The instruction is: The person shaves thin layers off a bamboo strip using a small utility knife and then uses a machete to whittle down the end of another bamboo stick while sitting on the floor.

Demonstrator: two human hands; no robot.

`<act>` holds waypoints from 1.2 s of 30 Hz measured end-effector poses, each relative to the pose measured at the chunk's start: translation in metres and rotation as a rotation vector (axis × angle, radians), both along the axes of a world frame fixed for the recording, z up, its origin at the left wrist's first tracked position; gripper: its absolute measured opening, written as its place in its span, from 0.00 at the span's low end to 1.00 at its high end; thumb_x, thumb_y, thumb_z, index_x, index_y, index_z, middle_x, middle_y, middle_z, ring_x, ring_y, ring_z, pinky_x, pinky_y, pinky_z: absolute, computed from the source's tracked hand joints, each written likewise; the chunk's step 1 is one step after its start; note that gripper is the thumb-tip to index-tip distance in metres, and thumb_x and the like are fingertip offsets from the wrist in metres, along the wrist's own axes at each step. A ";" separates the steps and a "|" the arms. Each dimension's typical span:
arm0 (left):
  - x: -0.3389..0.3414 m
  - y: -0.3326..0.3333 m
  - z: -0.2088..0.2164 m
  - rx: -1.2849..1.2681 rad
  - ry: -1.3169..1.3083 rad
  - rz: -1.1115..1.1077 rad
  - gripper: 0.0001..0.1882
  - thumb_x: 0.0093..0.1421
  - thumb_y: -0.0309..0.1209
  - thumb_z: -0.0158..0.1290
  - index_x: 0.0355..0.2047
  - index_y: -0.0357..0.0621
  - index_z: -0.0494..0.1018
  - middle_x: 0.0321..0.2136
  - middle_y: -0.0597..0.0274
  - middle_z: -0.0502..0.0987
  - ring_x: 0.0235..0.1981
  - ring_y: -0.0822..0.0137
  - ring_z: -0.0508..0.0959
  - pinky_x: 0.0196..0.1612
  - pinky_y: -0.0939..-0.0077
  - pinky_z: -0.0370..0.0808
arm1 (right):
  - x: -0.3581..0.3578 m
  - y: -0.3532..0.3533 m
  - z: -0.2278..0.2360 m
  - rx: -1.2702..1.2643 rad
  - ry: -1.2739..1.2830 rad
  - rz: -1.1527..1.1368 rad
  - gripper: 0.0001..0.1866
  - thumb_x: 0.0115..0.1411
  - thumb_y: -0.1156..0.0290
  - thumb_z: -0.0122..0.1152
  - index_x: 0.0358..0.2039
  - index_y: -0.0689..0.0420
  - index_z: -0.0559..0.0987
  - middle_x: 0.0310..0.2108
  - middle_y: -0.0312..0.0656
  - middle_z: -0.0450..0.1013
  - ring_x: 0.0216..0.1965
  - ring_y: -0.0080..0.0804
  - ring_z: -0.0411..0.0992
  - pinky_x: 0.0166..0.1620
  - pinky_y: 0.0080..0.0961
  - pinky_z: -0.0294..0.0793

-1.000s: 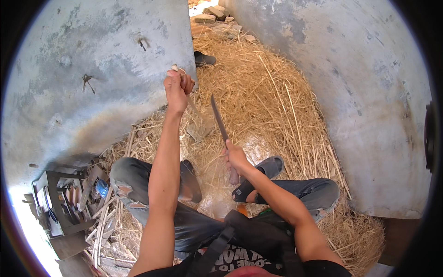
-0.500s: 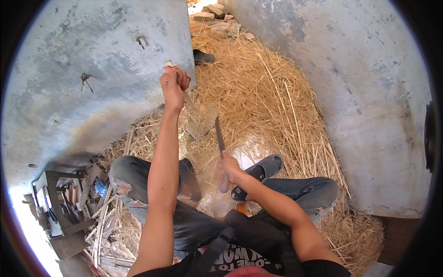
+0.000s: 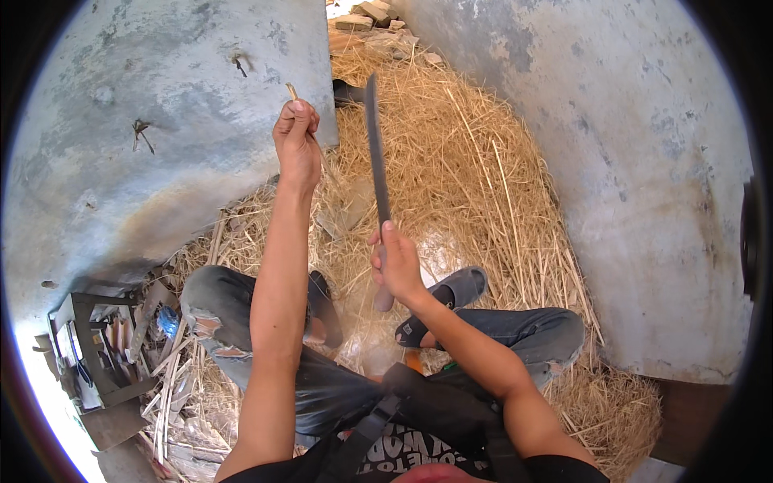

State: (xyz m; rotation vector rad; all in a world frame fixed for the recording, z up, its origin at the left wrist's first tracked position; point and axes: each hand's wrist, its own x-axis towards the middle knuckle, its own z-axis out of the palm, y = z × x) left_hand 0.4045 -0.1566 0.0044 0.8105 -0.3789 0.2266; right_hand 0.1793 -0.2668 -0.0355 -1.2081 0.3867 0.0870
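Note:
My left hand point(image 3: 297, 145), arm stretched out toward the far left wall, is closed on a thin pale strip point(image 3: 291, 91) that looks like split bamboo. One end pokes out above the fingers, and most of the strip is hidden or seen edge-on. My right hand point(image 3: 398, 264) grips the handle of a long, narrow knife point(image 3: 375, 153). Its dark blade points up and away from me, to the right of the left hand and apart from the strip. Both hands are above the straw-covered floor, in front of my bent legs.
Pale shavings and straw point(image 3: 459, 161) cover the floor between two grey walls point(image 3: 668, 161). Bricks point(image 3: 366, 16) lie at the far end, and a dark shoe point(image 3: 346, 91) by the left wall's edge. A dark rack point(image 3: 101, 346) and blue plastic point(image 3: 167, 322) are at lower left.
The knife has swung up and away from me, its tip now beyond my left hand's level. The left hand has shifted slightly farther out, and its strip now points upward.

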 end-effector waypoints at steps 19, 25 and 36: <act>0.000 -0.007 -0.005 0.039 0.152 0.143 0.13 0.64 0.37 0.63 0.28 0.41 0.77 0.26 0.65 0.77 0.22 0.76 0.67 0.28 0.81 0.62 | 0.003 0.009 -0.080 -0.315 0.204 0.135 0.25 0.75 0.47 0.41 0.33 0.56 0.71 0.17 0.31 0.61 0.14 0.20 0.60 0.17 0.21 0.59; -0.002 0.001 -0.002 -0.080 0.125 0.117 0.12 0.62 0.35 0.65 0.27 0.42 0.78 0.26 0.64 0.78 0.22 0.76 0.67 0.28 0.80 0.63 | 0.006 -0.005 -0.046 -0.072 0.192 -0.039 0.24 0.75 0.48 0.41 0.33 0.56 0.70 0.18 0.33 0.62 0.13 0.21 0.60 0.17 0.23 0.60; -0.004 -0.008 -0.007 -0.072 0.162 0.272 0.12 0.64 0.34 0.63 0.28 0.41 0.76 0.27 0.65 0.77 0.23 0.77 0.66 0.27 0.81 0.61 | 0.000 0.010 -0.099 -0.059 0.481 -0.011 0.24 0.74 0.46 0.43 0.32 0.55 0.71 0.18 0.34 0.64 0.12 0.21 0.59 0.17 0.22 0.61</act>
